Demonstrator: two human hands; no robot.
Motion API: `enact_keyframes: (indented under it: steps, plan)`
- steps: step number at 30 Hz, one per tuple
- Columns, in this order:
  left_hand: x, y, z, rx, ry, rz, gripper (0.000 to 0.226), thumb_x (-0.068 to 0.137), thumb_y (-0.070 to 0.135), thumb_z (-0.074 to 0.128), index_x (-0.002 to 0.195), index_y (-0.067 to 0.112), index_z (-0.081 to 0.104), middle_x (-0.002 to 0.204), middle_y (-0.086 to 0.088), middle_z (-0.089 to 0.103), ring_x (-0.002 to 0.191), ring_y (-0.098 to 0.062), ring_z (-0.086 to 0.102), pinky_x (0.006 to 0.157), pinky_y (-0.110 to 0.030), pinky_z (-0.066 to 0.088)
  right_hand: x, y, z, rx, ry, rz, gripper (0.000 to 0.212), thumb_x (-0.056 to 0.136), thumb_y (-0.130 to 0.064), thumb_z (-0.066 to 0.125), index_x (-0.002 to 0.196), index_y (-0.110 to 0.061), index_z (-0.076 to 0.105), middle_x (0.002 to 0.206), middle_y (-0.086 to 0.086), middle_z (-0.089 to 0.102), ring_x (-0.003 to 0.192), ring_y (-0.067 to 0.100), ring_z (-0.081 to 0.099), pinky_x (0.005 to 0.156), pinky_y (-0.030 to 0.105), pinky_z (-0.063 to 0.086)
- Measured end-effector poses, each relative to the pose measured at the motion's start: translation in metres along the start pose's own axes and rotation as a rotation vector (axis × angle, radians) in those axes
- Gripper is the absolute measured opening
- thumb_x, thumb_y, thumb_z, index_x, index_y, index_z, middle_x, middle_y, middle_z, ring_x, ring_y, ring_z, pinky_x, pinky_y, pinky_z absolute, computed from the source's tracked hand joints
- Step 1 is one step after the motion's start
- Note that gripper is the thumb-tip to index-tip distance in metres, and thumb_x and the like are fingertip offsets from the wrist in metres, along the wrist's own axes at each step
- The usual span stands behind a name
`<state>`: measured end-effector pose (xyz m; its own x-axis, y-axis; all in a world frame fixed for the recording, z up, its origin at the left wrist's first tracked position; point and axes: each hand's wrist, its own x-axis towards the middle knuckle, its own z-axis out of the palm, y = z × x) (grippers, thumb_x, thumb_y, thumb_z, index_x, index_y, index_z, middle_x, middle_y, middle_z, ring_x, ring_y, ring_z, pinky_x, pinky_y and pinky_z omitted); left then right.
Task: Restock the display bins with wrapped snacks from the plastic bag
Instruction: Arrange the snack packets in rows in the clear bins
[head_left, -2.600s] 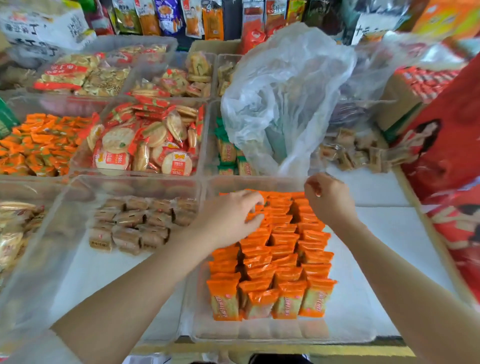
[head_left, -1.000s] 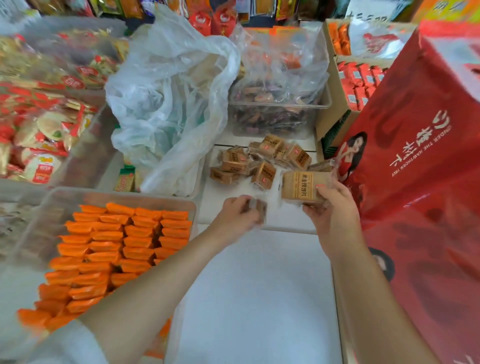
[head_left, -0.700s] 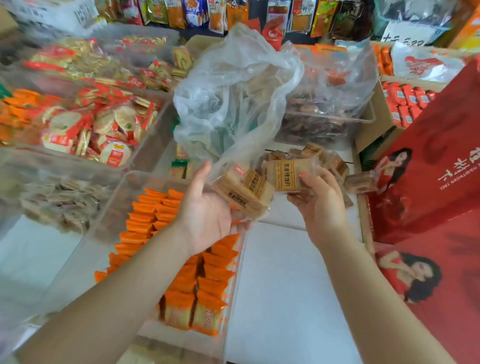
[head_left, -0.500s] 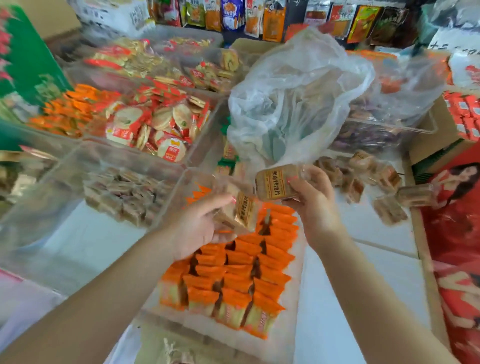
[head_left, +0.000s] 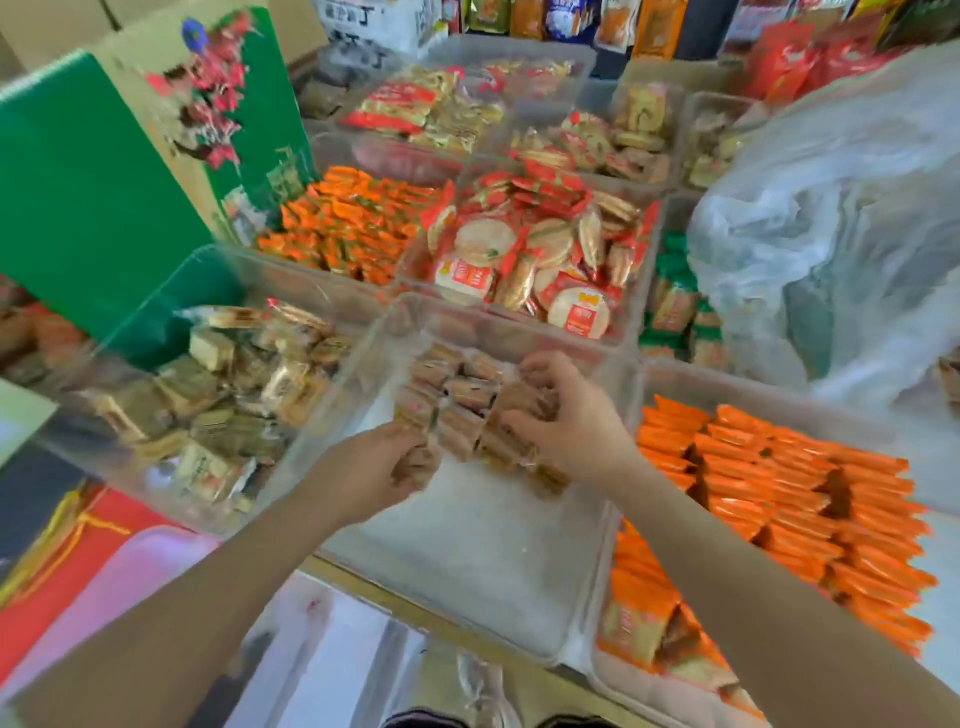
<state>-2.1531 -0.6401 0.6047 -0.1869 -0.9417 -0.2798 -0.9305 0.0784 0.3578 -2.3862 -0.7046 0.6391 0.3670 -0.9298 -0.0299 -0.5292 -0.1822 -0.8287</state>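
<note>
Both my hands are inside a clear plastic bin (head_left: 483, 582) at the front middle. Brown wrapped snacks (head_left: 457, 395) lie in rows at its far end; its near half is bare. My left hand (head_left: 379, 467) grips a brown wrapped snack at the near edge of the rows. My right hand (head_left: 566, 421) has curled fingers around another brown snack on top of the pile. The crumpled clear plastic bag (head_left: 841, 218) stands at the right, behind the orange snacks. The picture is motion-blurred.
A bin of orange wrapped snacks (head_left: 779, 493) sits right of my hands, a bin of mixed brown packets (head_left: 218, 405) left. Behind are bins of round red-labelled crackers (head_left: 540, 249) and orange packets (head_left: 353, 223). A green carton (head_left: 104, 197) stands at the left.
I carried brown snacks from the loose pile on the right over to the middle bin. My view swung left, and both hands have dropped into the bin onto the brown rows.
</note>
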Motion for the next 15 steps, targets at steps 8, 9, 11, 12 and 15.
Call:
enact_keyframes:
  steps: [8,9,11,12,15]
  plan:
    - [0.065,-0.037,0.011,0.650,-0.107,0.141,0.035,0.091,0.012,0.046,0.126,0.015,0.042,0.128,-0.001,0.046,0.125,-0.021,0.036,0.097,-0.030,0.033,0.021,-0.008,0.076,-0.624,-0.242,-0.015,0.039,0.091,-0.028,0.049,0.126,-0.013,0.039,0.112,0.006,0.058,0.108,0.029,0.048,0.082,0.032,0.033]
    - [0.068,-0.037,0.011,0.667,-0.111,0.155,0.034,0.092,0.015,0.045,0.125,0.015,0.043,0.128,-0.001,0.046,0.126,-0.022,0.035,0.098,-0.032,0.031,0.023,-0.010,0.081,-0.630,-0.269,-0.013,0.040,0.091,-0.028,0.049,0.127,-0.013,0.039,0.113,0.006,0.058,0.109,0.029,0.047,0.080,0.031,0.032]
    - [0.066,-0.041,0.008,0.666,-0.009,0.205,0.033,0.085,0.016,0.056,0.118,0.015,0.052,0.124,-0.004,0.051,0.118,-0.023,0.045,0.092,-0.033,0.038,0.026,-0.014,0.091,-0.665,-0.326,-0.011,0.039,0.091,-0.026,0.048,0.127,-0.012,0.041,0.115,0.006,0.058,0.109,0.028,0.048,0.076,0.030,0.032]
    - [0.066,-0.046,0.009,0.638,0.099,0.254,0.033,0.073,0.015,0.069,0.105,0.014,0.060,0.113,-0.006,0.057,0.105,-0.024,0.055,0.081,-0.034,0.044,0.029,-0.013,0.097,-0.696,-0.339,-0.013,0.038,0.092,-0.025,0.048,0.127,-0.011,0.041,0.118,0.007,0.056,0.111,0.028,0.047,0.076,0.030,0.032]
    - [0.064,-0.055,0.007,0.619,0.210,0.282,0.038,0.032,0.002,0.083,0.061,0.010,0.061,0.069,-0.005,0.056,0.059,-0.022,0.056,0.049,-0.028,0.042,0.039,-0.006,0.110,-0.825,-0.294,-0.058,0.040,0.095,-0.027,0.045,0.131,-0.010,0.039,0.136,0.009,0.044,0.126,0.027,0.037,0.096,0.033,0.030]
